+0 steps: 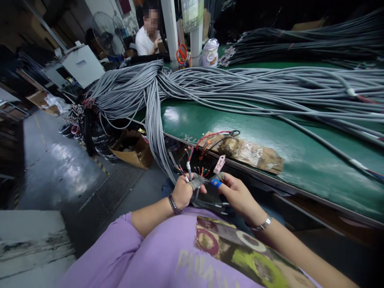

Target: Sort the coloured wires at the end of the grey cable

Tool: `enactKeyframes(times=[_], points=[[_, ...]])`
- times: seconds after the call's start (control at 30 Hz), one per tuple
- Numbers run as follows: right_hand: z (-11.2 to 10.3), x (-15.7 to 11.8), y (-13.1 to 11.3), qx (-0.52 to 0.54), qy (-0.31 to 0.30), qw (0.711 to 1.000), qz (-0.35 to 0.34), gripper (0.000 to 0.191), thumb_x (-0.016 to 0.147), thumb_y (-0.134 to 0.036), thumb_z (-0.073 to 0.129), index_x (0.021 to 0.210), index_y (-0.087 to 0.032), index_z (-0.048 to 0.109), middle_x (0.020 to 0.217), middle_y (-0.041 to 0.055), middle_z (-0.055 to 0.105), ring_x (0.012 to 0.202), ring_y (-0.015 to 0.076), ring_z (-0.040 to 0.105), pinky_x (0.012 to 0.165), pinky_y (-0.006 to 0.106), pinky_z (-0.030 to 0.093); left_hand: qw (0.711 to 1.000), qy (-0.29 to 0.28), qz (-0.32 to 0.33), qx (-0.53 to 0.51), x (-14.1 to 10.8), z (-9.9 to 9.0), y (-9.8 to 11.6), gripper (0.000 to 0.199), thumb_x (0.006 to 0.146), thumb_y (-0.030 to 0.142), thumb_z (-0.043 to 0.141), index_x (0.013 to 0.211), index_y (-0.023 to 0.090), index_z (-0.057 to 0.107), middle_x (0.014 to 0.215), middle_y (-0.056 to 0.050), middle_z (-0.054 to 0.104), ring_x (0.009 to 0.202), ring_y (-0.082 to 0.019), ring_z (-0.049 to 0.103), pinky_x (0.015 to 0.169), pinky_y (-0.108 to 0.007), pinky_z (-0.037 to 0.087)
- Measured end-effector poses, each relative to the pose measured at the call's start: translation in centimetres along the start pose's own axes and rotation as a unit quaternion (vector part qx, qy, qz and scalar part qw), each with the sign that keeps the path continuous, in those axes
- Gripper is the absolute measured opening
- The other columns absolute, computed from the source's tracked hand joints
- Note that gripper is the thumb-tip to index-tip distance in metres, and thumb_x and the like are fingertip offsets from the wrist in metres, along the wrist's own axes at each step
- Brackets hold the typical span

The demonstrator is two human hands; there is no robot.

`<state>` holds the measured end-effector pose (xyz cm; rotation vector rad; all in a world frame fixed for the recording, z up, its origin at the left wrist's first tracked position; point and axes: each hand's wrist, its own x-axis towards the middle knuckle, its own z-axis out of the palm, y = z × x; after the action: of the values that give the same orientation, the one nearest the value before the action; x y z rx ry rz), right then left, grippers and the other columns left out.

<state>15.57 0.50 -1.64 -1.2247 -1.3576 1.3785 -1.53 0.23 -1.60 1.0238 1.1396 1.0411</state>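
Observation:
My left hand is closed around the ends of several grey cables, its thumb wrapped in grey tape. Coloured wires in red, green, orange and black fan out from the stripped cable ends above it. Close on the right, my right hand pinches thin wire at the held ends; blue tape covers its thumb and grey tape another finger. The exact wire between the fingertips is too small to make out. Other grey cable ends with white tips hang below the hands.
A thick bundle of grey cables lies along the green table and droops over its edge. At the front edge rests a taped wooden board, with a pink clip nearby. An open cardboard box stands below. A person sits behind.

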Motion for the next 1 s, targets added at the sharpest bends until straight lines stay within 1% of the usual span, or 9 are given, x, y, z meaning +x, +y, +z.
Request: enactKeyframes(times=[0.07, 0.13, 0.2, 0.3, 0.4, 0.5, 0.7, 0.83, 1.0], points=[[-0.2, -0.1, 0.5, 0.034, 0.019, 0.999, 0.029, 0.029, 0.072, -0.047, 0.067, 0.068, -0.02, 0.057, 0.059, -0.0029, 0.05, 0.054, 0.0121, 0.043, 0.052, 0.026, 0.038, 0.996, 0.055, -0.003, -0.063, 0.5, -0.2, 0.3, 0.034, 0.068, 0.046, 0.07, 0.062, 0.014, 0.063, 0.053, -0.003, 0.059, 0.052, -0.011, 0.05, 0.055, -0.024, 0.039], [-0.4, -0.3, 1.0, 0.075, 0.045, 0.995, 0.056, 0.029, 0.071, -0.046, 0.069, 0.068, -0.021, 0.056, 0.058, -0.004, 0.048, 0.053, 0.0114, 0.042, 0.052, 0.025, 0.039, 0.992, 0.078, -0.018, -0.101, 0.7, -0.5, 0.7, 0.032, 0.064, 0.044, 0.073, 0.064, 0.014, 0.062, 0.054, -0.002, 0.06, 0.05, -0.011, 0.051, 0.054, -0.024, 0.04], [-0.4, -0.3, 1.2, 0.116, 0.042, 0.989, 0.079, 0.032, 0.071, -0.05, 0.069, 0.074, -0.021, 0.057, 0.064, -0.0023, 0.052, 0.056, 0.0118, 0.046, 0.055, 0.026, 0.043, 0.993, 0.062, -0.038, -0.096, 0.6, -0.5, 0.9, 0.031, 0.062, 0.041, 0.074, 0.064, 0.014, 0.061, 0.052, -0.001, 0.059, 0.047, -0.009, 0.049, 0.051, -0.023, 0.037], [0.1, -0.2, 0.9, 0.136, -0.017, 0.986, 0.092, 0.043, 0.069, -0.059, 0.068, 0.084, -0.02, 0.059, 0.078, 0.0027, 0.06, 0.062, 0.0134, 0.052, 0.059, 0.028, 0.046, 0.996, 0.023, -0.06, -0.064, 0.0, 0.0, 0.9, 0.032, 0.063, 0.042, 0.075, 0.059, 0.014, 0.058, 0.048, 0.0, 0.056, 0.044, -0.007, 0.045, 0.048, -0.022, 0.034], [0.9, 0.0, 0.3, 0.103, -0.051, 0.991, 0.064, 0.046, 0.067, -0.061, 0.07, 0.083, -0.02, 0.059, 0.073, 0.0013, 0.059, 0.062, 0.0133, 0.05, 0.058, 0.027, 0.043, 0.997, -0.005, -0.061, -0.038, -0.4, 0.7, 0.5, 0.038, 0.063, 0.046, 0.074, 0.054, 0.015, 0.055, 0.047, -0.001, 0.055, 0.044, -0.008, 0.045, 0.048, -0.022, 0.034], [1.4, 0.3, -0.2, 0.081, -0.03, 0.995, 0.04, 0.043, 0.067, -0.059, 0.072, 0.077, -0.02, 0.057, 0.067, -0.001, 0.057, 0.061, 0.0134, 0.049, 0.058, 0.027, 0.042, 0.998, -0.036, -0.052, -0.006, -0.5, 0.9, -0.1, 0.039, 0.065, 0.047, 0.074, 0.053, 0.014, 0.056, 0.046, -0.001, 0.054, 0.045, -0.008, 0.045, 0.049, -0.023, 0.035], [1.0, -0.2, -0.2, 0.087, -0.049, 0.994, 0.05, 0.037, 0.072, -0.055, 0.069, 0.073, -0.02, 0.055, 0.062, -0.001, 0.057, 0.059, 0.0139, 0.048, 0.058, 0.027, 0.04, 0.997, -0.063, -0.019, 0.051, -0.7, 0.4, -0.9, 0.038, 0.072, 0.047, 0.07, 0.055, 0.014, 0.06, 0.052, -0.002, 0.058, 0.052, -0.01, 0.05, 0.056, -0.023, 0.04], [1.1, -0.8, 0.1, 0.101, -0.022, 0.993, 0.061, 0.034, 0.074, -0.053, 0.066, 0.072, -0.021, 0.056, 0.061, -0.0019, 0.055, 0.055, 0.0121, 0.043, 0.054, 0.026, 0.038, 0.998, -0.026, -0.028, 0.04, -0.7, 0.7, -0.8, 0.043, 0.074, 0.052, 0.066, 0.056, 0.014, 0.061, 0.053, -0.004, 0.059, 0.05, -0.01, 0.05, 0.052, -0.023, 0.037], [0.9, -1.1, 0.3, 0.056, 0.001, 0.998, 0.021, 0.034, 0.072, -0.052, 0.067, 0.071, -0.02, 0.055, 0.065, -0.0008, 0.055, 0.059, 0.0127, 0.045, 0.057, 0.026, 0.04, 0.998, 0.021, -0.064, -0.002, -0.7, 1.0, -0.2, 0.046, 0.069, 0.058, 0.068, 0.063, 0.013, 0.061, 0.056, -0.005, 0.062, 0.046, -0.01, 0.052, 0.046, -0.022, 0.035]])
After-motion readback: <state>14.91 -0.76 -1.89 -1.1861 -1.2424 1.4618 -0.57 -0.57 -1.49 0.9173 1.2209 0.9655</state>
